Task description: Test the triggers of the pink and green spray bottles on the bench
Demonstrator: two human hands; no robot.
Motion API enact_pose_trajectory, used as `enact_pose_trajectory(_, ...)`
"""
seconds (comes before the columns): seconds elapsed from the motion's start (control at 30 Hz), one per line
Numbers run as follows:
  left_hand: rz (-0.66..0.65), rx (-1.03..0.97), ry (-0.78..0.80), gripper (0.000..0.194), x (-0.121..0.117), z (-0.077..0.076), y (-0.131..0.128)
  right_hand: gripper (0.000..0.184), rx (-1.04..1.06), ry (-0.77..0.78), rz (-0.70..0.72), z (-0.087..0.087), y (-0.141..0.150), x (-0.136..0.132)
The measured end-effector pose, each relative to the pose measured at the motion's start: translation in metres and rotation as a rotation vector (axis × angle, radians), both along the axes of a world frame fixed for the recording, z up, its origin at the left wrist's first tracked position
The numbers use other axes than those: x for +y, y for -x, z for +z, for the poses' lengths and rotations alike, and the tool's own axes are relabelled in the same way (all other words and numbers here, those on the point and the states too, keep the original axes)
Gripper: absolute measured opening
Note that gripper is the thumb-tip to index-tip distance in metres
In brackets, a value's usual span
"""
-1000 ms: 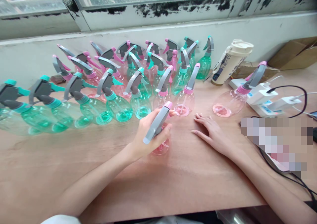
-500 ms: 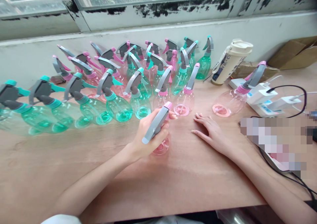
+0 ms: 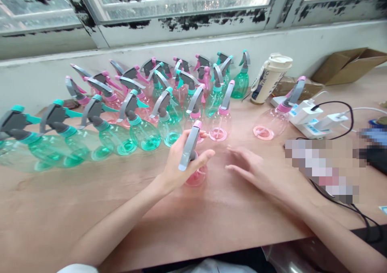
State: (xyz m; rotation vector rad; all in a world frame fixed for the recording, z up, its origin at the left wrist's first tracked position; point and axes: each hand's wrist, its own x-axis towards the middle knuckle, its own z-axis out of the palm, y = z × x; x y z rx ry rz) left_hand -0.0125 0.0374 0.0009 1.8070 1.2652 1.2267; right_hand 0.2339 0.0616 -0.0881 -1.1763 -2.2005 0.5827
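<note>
My left hand is wrapped round the neck of a clear pink spray bottle that stands on the wooden table. The bottle's grey trigger head with a pink tip sticks up above my fingers. Just right of the bottle is my right hand, fingers stretched out and blurred, low over the tabletop with nothing in it.
Several green and pink spray bottles stand in rows behind, up to the wall. One pink bottle stands apart at the right, beside a beige lidded cup, white power strips with black cables, and a cardboard box.
My right hand has lifted off the table and shifted slightly toward the bottle, now blurred. My left hand's grip on the bottle has loosened a little. The camera view tilted.
</note>
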Motion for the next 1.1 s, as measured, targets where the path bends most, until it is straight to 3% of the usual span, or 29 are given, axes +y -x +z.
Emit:
enact_pose_trajectory(0.2,-0.062,-0.006,0.008,0.04,-0.005,-0.003,-0.015,0.067,0.167,0.089,0.109,0.043,0.04,-0.042)
enact_pose_trajectory(0.33,-0.137,0.037,-0.034,0.051,-0.005,-0.004,-0.036,0.044,0.251,0.075,0.126,0.063,0.058,-0.048)
enact_pose_trajectory(0.43,-0.225,0.069,-0.045,0.067,-0.003,-0.005,-0.044,0.031,0.248,0.035,0.066,0.064,0.052,-0.048)
enact_pose_trajectory(0.57,-0.264,0.123,-0.029,0.081,-0.002,-0.015,-0.038,0.038,0.119,-0.051,-0.077,0.053,0.015,-0.038)
enact_pose_trajectory(0.7,-0.195,0.103,0.06,0.052,-0.01,-0.037,-0.021,0.056,-0.103,-0.219,-0.292,0.046,-0.026,-0.003)
enact_pose_trajectory(0.83,-0.081,0.059,0.093,0.014,-0.019,-0.057,-0.009,0.06,-0.164,-0.217,-0.453,0.047,-0.041,0.036)
enact_pose_trajectory(0.97,-0.053,0.12,0.083,0.01,-0.021,-0.066,-0.007,0.063,-0.199,-0.205,-0.513,0.056,-0.034,0.058)
enact_pose_trajectory(1.1,-0.052,0.133,0.113,0.009,-0.019,-0.069,-0.008,0.055,-0.252,-0.174,-0.548,0.063,-0.025,0.069)
